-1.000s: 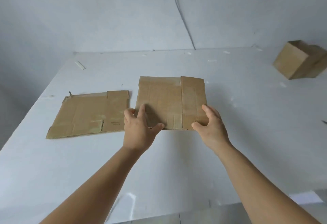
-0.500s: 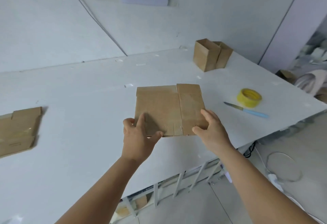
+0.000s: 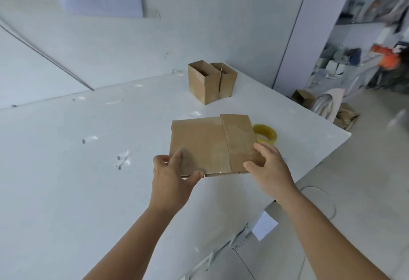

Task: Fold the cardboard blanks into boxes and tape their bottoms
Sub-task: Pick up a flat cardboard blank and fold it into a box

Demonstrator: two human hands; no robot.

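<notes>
A flat brown cardboard blank (image 3: 210,142) is held level above the white table (image 3: 66,169). My left hand (image 3: 173,176) grips its near left corner, thumb under the front edge. My right hand (image 3: 269,167) grips the near right corner, fingers on top. A yellow tape roll (image 3: 266,134) lies on the table just beyond the blank's right edge, partly hidden by it. Two folded open-top boxes (image 3: 210,81) stand side by side at the back of the table.
The table's right edge (image 3: 332,153) runs close to my right hand, with floor beyond. Small scraps of tape (image 3: 122,161) dot the tabletop to the left. Cardboard and cloth (image 3: 327,105) lie on the floor at the right. A wall rises behind the table.
The view has swung right with the blank still in both hands. The second flat blank on the left has left the frame. The tape roll now sits partly behind the held blank.
</notes>
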